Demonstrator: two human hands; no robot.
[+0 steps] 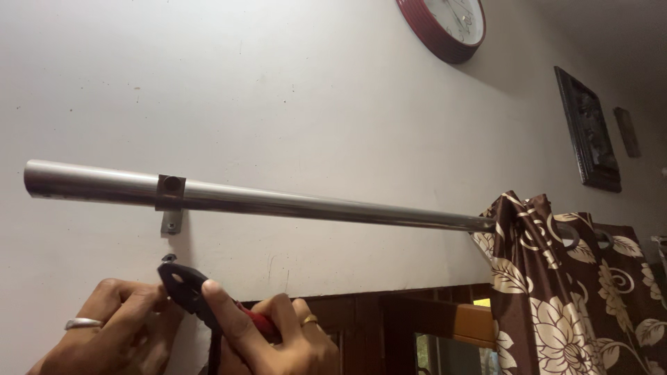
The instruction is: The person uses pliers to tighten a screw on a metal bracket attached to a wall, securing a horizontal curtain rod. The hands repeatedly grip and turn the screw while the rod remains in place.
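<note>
One pliers (pixel 186 286), gripped in right hand (pixel 278 340), red handles enclosed; left hand (pixel 114 323) pinching its tip. Above: one rod (pixel 278 201), one bracket (pixel 171 201).

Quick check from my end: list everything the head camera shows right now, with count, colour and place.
Round steel curtain rod: one, silver, across the wall.
Metal rod bracket: one, grey-brown, screwed to the wall near the rod's left end.
Floral eyelet curtain: one, brown and cream, bunched at the rod's right end.
Round wall clock: one, red rim, top.
Framed pictures: two, dark, right wall.
Wooden door frame: one, brown, below the rod.
Red-handled pliers: one, dark jaws, under the bracket.
Left hand: silver ring, at the plier jaws.
Right hand: gold ring, gripping the handles.
</note>
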